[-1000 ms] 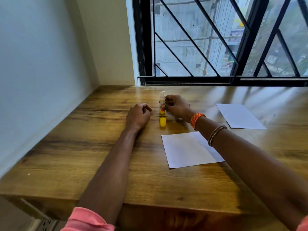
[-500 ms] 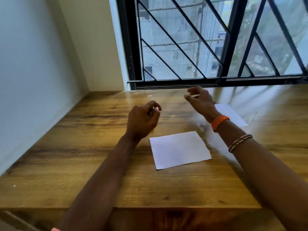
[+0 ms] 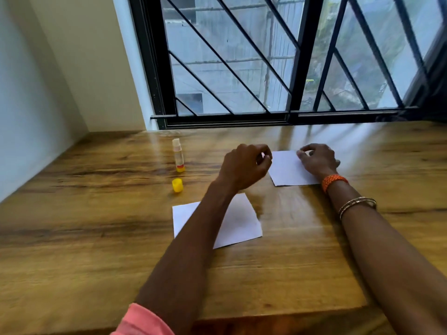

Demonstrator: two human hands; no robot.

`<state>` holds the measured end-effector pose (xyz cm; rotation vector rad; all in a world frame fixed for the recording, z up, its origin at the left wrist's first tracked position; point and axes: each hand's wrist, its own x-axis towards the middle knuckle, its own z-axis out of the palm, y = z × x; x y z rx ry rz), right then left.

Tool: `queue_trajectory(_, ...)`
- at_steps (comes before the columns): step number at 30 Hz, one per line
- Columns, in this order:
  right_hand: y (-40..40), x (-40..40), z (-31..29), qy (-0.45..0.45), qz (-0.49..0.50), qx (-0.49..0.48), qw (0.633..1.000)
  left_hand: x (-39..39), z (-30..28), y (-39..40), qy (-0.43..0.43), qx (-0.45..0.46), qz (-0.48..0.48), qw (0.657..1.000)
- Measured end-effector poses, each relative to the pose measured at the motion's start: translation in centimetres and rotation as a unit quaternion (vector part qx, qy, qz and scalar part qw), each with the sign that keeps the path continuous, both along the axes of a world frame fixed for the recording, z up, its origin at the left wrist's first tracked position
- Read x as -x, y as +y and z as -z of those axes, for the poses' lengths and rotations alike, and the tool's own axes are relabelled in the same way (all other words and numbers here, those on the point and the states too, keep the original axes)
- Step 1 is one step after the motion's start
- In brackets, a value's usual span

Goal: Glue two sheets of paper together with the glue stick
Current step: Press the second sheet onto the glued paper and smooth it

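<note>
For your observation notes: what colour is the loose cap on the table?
Yellow cap; head view.

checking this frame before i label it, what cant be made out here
Head view, the only one:
- Near sheet: its middle is hidden by the left forearm, so any glue there can't be seen.
- Far sheet: its right part is covered by the right hand; whether the fingers pinch it is unclear.
- Left hand: curled, its palm faces away.
- Glue stick: label too small and blurred.

A room in a home or small office: a wooden surface (image 3: 72, 238) set into a corner of plain painted walls (image 3: 36, 81), beneath a black-barred window (image 3: 242, 68) facing neighbouring buildings.
</note>
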<state>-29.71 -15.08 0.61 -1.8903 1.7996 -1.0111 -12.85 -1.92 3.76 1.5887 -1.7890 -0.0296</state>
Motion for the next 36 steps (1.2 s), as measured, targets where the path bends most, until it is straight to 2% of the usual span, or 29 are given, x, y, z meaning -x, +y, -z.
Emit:
queue_trajectory(9,-1.9,-1.0,-0.4,0.031,-0.044,-0.023,0.998,-0.2,1.0,0.1,-0.109,0.044,-0.016,0.993)
queue_trajectory(14,-2.4,-1.3,-0.4,0.008,-0.03,-0.005,0.999,0.0,1.0,0.2,-0.117,0.043,-0.028,0.992)
queue_trajectory(23,-2.9,-1.3,-0.6,0.037,-0.02,0.002,0.999,-0.6,1.0,0.2,-0.115,0.044,-0.037,0.992)
queue_trajectory(27,-2.7,-1.5,-0.4,0.003,-0.011,0.002,1.0,-0.9,1.2,0.1,-0.121,0.052,-0.04,0.991)
queue_trajectory(33,-0.7,-3.3,-2.6,-0.081,-0.09,0.088,0.989,-0.7,0.8,-0.4,-0.076,0.049,-0.052,0.995)
queue_trajectory(36,1.4,-4.7,-5.5,-0.069,-0.167,0.158,0.971,-0.6,-0.1,-0.4,-0.05,0.026,-0.077,0.995)
